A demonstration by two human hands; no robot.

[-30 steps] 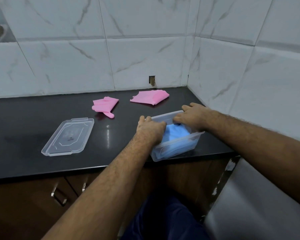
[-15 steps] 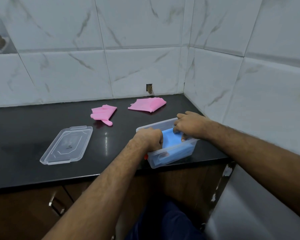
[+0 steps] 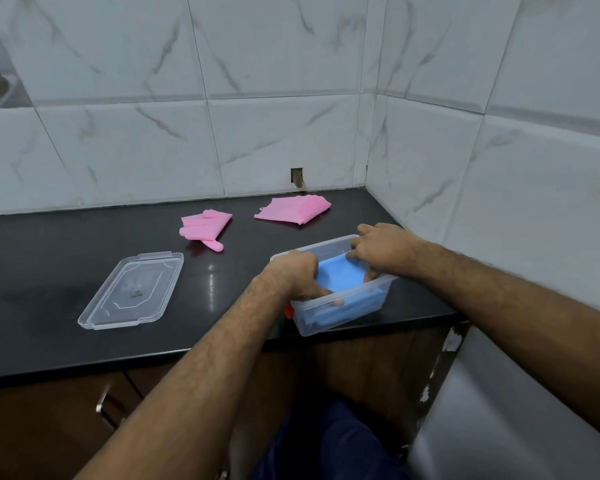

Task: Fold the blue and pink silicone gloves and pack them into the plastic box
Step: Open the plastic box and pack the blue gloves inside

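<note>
One head-worn, wide-angle view looked forward and down onto the black counter (image 3: 49, 265) from close by, facing the tiled corner at upper right of the frame.

bare countertop (image 3: 42, 271) left of lid (image 3: 132, 291), walls (image 3: 499, 168) hemming right

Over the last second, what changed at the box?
Both hands, left hand and right hand, worked deeper into the plastic box, tucking the blue glove down. Pink gloves and lid stayed put.
</note>
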